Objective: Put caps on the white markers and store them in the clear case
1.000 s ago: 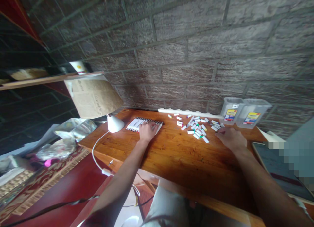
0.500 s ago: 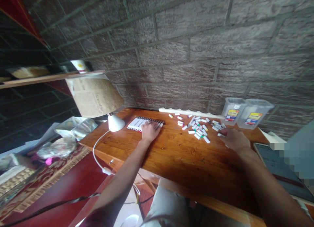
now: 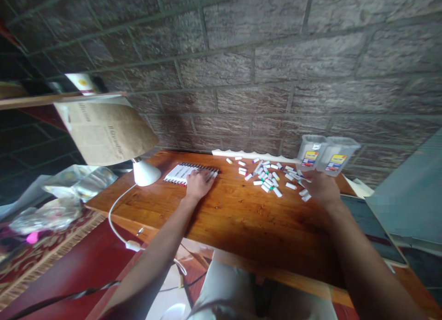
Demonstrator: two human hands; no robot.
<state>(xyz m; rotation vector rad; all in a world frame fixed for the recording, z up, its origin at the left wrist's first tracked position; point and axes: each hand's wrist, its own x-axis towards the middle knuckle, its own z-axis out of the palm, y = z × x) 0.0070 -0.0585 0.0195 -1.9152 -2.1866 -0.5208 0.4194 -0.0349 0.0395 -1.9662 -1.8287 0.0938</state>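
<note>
My left hand [image 3: 199,184] lies over the right end of a row of white markers [image 3: 177,173] with dark tips, laid side by side. Its fingers are stretched out and cover part of the row. Off to the right, my right hand [image 3: 322,187] is over the edge of a scattered pile of short white caps [image 3: 265,177] with coloured ends. Its fingers are pinched together, and a slim whitish piece [image 3: 299,177] shows at the fingertips, too blurred to name. Two loose caps [image 3: 305,195] lie just below that hand.
Two clear plastic containers [image 3: 340,156] with yellow labels stand behind my right hand. A lamp [image 3: 147,172] with a paper shade is left of the markers. A white wavy strip [image 3: 252,155] runs along the brick wall; a tablet-like dark panel [image 3: 373,228] lies at right.
The view has shifted to the right. My right hand has moved slightly, uncovering caps beneath it, and a slim whitish piece now shows at its fingertips. My left hand stays on the markers.
</note>
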